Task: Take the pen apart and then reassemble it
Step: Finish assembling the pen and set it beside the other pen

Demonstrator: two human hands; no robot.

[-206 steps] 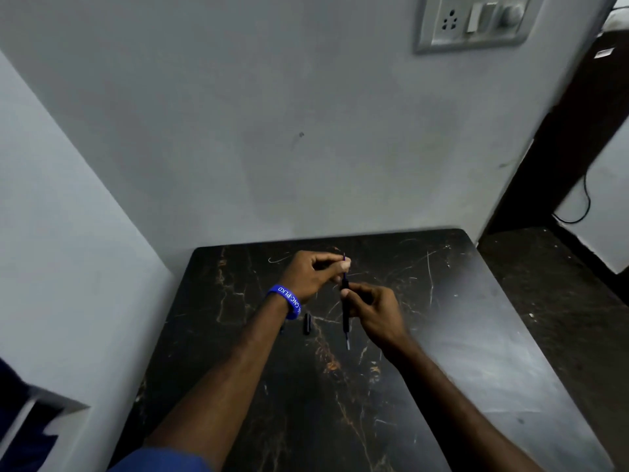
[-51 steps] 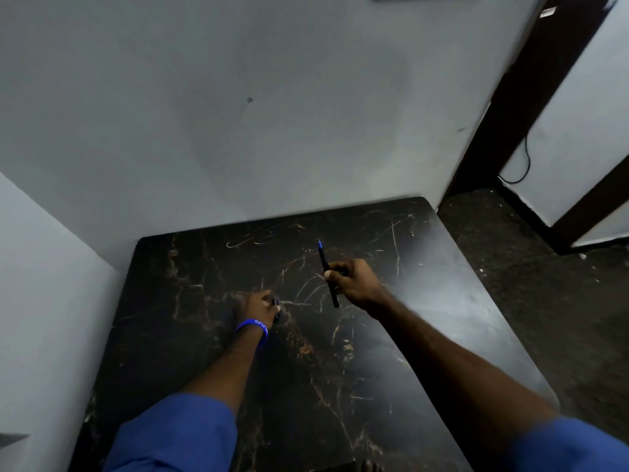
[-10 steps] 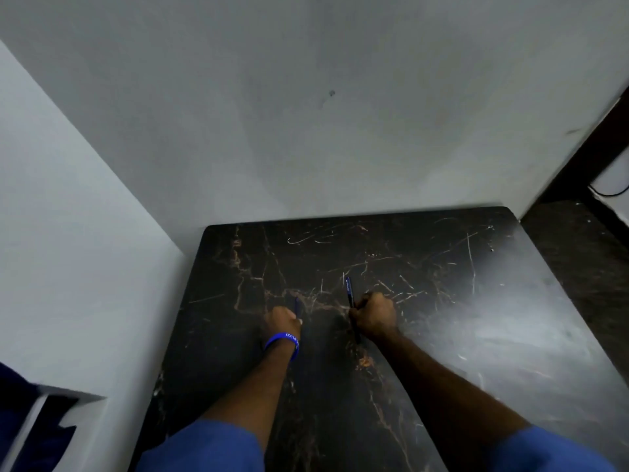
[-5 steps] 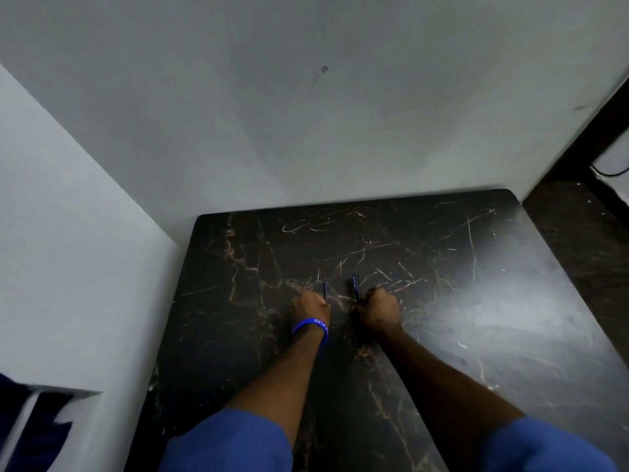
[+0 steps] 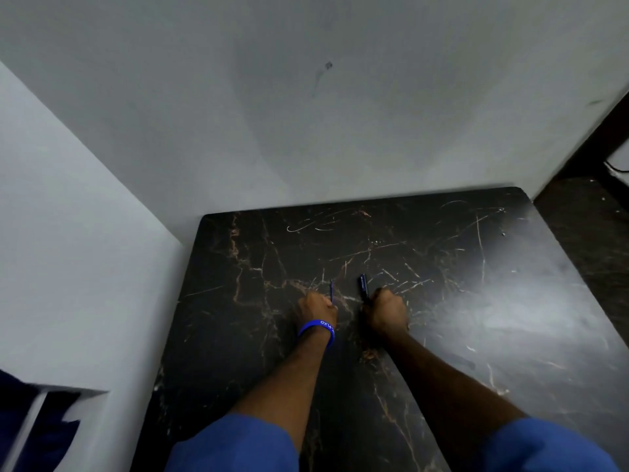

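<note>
Both my hands rest as fists on the black marble table (image 5: 476, 301), close together near its middle. My left hand (image 5: 316, 310), with a blue wristband, is closed on a thin blue refill (image 5: 331, 290) that sticks up out of the fist. My right hand (image 5: 386, 311) is closed on the dark pen barrel (image 5: 363, 287), whose upper end points away from me. The two parts stand side by side, a small gap between them. The lower ends of both parts are hidden inside the fists.
White walls (image 5: 306, 114) close the table in at the back and on the left. The table's right edge drops to a dark floor (image 5: 592, 233). A dark door frame (image 5: 612, 131) stands at the far right.
The left hand has moved right, from apart to right beside the right hand, and the thin refill now shows above its fist. The right hand has kept its hold on the barrel.
</note>
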